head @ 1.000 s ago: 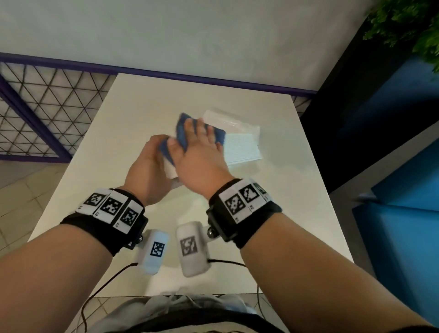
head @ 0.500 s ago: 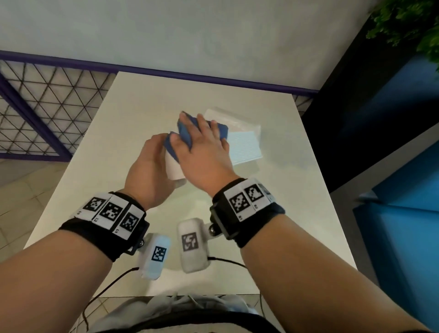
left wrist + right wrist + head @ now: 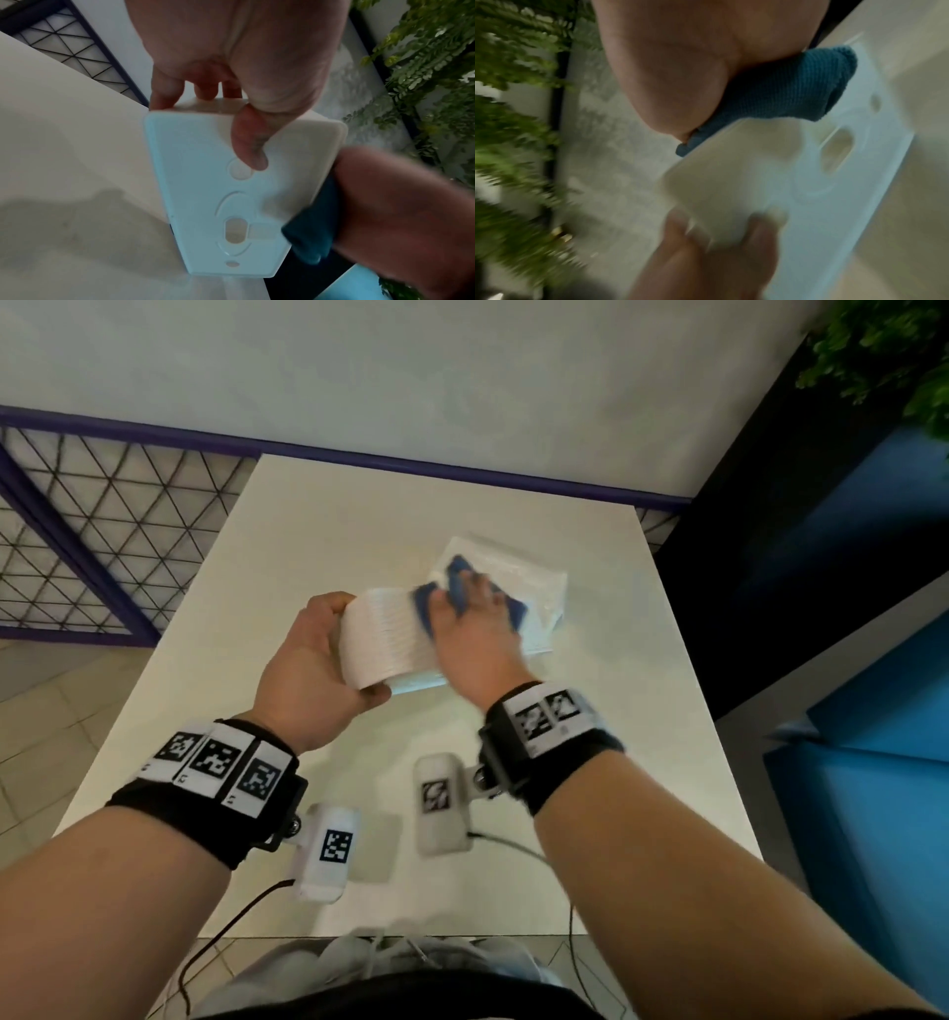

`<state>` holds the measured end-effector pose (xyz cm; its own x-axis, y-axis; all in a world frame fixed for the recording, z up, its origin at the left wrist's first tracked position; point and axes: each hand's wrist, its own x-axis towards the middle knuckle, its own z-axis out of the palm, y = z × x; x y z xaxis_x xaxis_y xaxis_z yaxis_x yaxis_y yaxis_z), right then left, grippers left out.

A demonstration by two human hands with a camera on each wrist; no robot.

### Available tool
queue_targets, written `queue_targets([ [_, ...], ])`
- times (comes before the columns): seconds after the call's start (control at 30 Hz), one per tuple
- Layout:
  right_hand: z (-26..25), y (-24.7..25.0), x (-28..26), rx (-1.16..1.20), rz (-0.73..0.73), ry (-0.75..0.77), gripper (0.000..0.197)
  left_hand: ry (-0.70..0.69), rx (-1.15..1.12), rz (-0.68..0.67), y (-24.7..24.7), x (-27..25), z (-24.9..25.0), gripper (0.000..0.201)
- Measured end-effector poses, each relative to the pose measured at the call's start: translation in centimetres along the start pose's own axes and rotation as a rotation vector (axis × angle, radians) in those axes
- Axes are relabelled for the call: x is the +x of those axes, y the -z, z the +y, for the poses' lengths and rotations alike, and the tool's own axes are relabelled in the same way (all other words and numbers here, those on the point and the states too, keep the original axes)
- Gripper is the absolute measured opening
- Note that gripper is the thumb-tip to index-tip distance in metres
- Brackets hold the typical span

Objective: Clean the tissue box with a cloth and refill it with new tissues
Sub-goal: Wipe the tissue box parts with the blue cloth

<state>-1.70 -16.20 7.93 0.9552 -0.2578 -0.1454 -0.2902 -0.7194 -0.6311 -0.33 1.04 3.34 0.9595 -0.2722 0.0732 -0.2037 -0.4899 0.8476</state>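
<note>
The white plastic tissue box (image 3: 385, 639) is held tilted above the table, its ribbed side facing up. My left hand (image 3: 318, 660) grips its near-left end, thumb (image 3: 246, 138) on the flat underside with the slots (image 3: 205, 203). At the box's far-right end my right hand (image 3: 472, 634) holds a bunched blue cloth (image 3: 457, 577) and presses it against the box. The cloth (image 3: 782, 85) sits between my palm and the box edge (image 3: 757, 172). A wrapped pack of new tissues (image 3: 534, 577) lies on the table behind the box, partly hidden by my right hand.
The white table (image 3: 359, 531) stands against a pale wall with a purple rail. A purple metal grid fence (image 3: 102, 531) is to the left. Blue seating (image 3: 873, 788) and a green plant (image 3: 898, 351) are to the right. Cables hang from my wrist cameras near the front edge.
My left hand has shifted left and turned the box so its ribbed side shows. My right hand has slid the cloth along the box, away to the far right.
</note>
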Motion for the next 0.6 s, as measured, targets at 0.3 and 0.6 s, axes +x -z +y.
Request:
queue_targets([
  [0.3,3.5,1.0,0.1,0.080,0.095,0.221,0.051,-0.015,-0.140,0.056,0.5,-0.2,0.1,0.074],
  [0.6,-1.8,-1.7,-4.3,-0.047,0.088,0.355,0.057,-0.032,-0.131,-0.017,0.0,0.4,0.9,0.078],
])
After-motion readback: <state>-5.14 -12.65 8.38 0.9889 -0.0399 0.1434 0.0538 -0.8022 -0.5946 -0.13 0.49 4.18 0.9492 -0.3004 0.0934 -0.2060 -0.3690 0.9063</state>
